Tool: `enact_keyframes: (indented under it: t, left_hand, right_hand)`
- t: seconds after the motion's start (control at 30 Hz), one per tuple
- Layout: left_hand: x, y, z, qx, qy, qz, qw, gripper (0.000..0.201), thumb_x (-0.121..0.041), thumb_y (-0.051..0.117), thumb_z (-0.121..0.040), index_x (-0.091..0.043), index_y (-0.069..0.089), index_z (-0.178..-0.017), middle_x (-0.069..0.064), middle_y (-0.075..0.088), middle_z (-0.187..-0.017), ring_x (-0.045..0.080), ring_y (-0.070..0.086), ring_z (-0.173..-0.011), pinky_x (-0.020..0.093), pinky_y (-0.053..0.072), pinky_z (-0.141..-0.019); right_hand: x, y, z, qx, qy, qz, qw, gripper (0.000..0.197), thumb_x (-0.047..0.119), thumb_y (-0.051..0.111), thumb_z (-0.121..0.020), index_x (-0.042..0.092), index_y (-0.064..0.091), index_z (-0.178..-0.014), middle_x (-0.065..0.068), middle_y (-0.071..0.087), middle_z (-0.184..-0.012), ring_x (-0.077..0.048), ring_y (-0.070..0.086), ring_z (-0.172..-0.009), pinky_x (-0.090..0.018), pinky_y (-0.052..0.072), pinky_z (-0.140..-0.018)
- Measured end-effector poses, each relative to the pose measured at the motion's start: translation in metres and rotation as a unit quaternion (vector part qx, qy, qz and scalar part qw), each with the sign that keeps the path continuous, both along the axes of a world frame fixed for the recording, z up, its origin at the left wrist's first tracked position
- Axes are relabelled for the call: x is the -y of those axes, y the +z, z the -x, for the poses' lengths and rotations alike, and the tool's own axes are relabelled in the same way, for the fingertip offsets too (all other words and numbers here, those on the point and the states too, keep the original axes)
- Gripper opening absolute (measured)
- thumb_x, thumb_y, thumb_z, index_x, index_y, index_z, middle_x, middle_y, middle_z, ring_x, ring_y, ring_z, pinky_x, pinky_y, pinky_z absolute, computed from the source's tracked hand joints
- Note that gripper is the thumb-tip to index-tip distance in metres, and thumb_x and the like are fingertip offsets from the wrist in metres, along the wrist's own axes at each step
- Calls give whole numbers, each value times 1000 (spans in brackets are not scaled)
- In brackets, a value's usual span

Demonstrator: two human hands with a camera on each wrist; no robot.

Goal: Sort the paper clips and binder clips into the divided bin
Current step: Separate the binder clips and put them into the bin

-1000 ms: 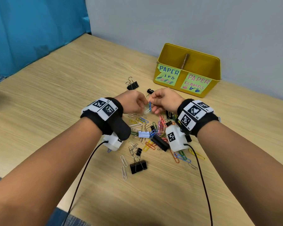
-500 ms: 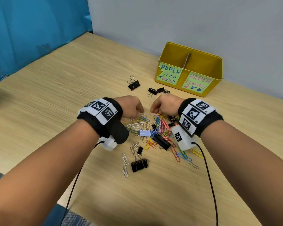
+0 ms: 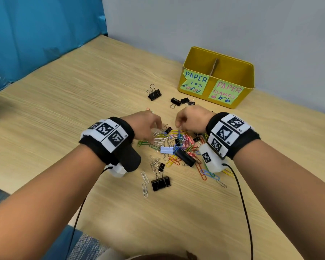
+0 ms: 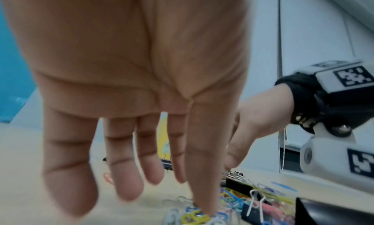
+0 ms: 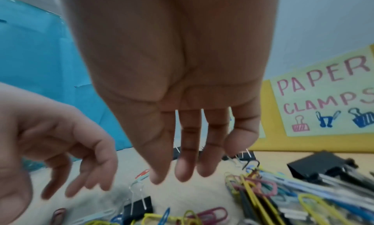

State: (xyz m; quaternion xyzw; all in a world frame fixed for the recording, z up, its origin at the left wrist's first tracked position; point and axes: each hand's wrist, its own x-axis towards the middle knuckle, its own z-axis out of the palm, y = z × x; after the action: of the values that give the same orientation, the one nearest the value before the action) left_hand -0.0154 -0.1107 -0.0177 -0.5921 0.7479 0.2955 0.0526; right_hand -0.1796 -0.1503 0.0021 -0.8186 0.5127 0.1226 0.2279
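Note:
A heap of coloured and silver paper clips (image 3: 178, 141) mixed with black binder clips (image 3: 185, 157) lies on the wooden table. My left hand (image 3: 154, 135) hovers over the heap's left side with its fingers (image 4: 129, 188) stretched down and nothing in them; one digit touches the clips (image 4: 194, 215). My right hand (image 3: 178, 124) hangs over the far side of the heap, fingers (image 5: 184, 172) straight and empty. The yellow divided bin (image 3: 248, 76) stands at the back right, labelled for paper clips on the left and paper clamps on the right.
Loose black binder clips lie apart from the heap: one (image 3: 154, 93) far left, a few (image 3: 176, 101) in front of the bin, one (image 3: 160, 182) nearest me. A pale blue binder clip (image 3: 166, 150) sits in the heap. Wrist cables trail toward the table's near edge.
A second ago both hands were together, pinching a blue clip above the heap. They have since parted, dropped toward the clips and opened their fingers.

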Motion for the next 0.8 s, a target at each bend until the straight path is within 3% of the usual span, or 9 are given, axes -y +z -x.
enact_keyframes:
  t: [0.07,0.17,0.27,0.33,0.4,0.47,0.57,0.67,0.8]
  left_hand:
    - [-4,4,1,-11,3,26,1000,42,-22,75,-76,-15,61,-115,6,56,-106,15,47,-88,23,37,-74]
    - [-12,9,16,-11,-30,-6,999,42,-29,77,-73,-14,62,-110,1,54,-93,15,49,-83,23,37,-71]
    - [-15,2,33,40,-71,-6,997,45,-31,75,-74,-14,60,-113,2,56,-97,17,52,-87,26,42,-73]
    - [-17,-2,38,65,-81,9,995,37,-24,70,-80,-11,60,-113,6,60,-105,22,58,-96,25,43,-74]
    - [-19,-3,40,72,-85,18,994,30,-17,65,-84,-9,62,-112,8,62,-113,23,60,-102,25,42,-74]
    - [-21,-1,39,64,-82,20,994,26,-15,63,-84,-8,63,-109,9,63,-109,23,58,-95,25,42,-73]
    - [-24,7,35,14,-59,30,998,20,-12,60,-84,-6,64,-103,1,57,-88,16,50,-83,24,40,-71]
    - [-28,14,34,-39,-49,30,998,19,-4,57,-83,-5,65,-100,-9,49,-68,12,48,-69,21,40,-62]
    - [-32,12,26,-18,-31,24,999,24,-2,60,-81,-8,64,-104,-11,45,-70,16,49,-80,25,40,-69]
  right_hand:
    - [-6,5,1,-6,16,-5,1000,19,18,65,-83,8,68,-99,4,59,-73,-15,53,-77,-15,38,-56]
    - [-21,9,-1,-72,32,-116,990,36,37,74,-75,11,66,-98,3,59,-75,-11,53,-64,-19,44,-48]
    - [-35,4,-4,-128,61,-113,983,38,33,75,-74,8,63,-100,-3,57,-81,-9,46,-54,-9,35,-28]
    - [-41,2,-4,-134,72,-76,985,30,27,75,-75,9,60,-93,-3,52,-70,-8,43,-48,-8,30,-24]
    - [-45,5,0,-135,62,-62,987,25,21,73,-76,6,63,-92,-3,51,-65,-8,44,-44,-9,28,-23]
    - [-48,11,4,-131,49,-62,988,29,20,72,-75,1,67,-96,-2,52,-63,-9,47,-37,-10,28,-23]
    - [-55,14,8,-130,47,-95,986,28,18,71,-75,7,66,-101,1,53,-67,-7,48,-45,-9,33,-26]
    - [-65,6,8,-112,35,-195,974,19,9,70,-77,10,65,-95,-2,59,-71,-10,54,-54,-11,43,-35]
    - [-69,0,9,-57,-2,-201,978,6,6,63,-82,11,63,-86,-7,62,-69,-15,57,-53,-17,50,-41]
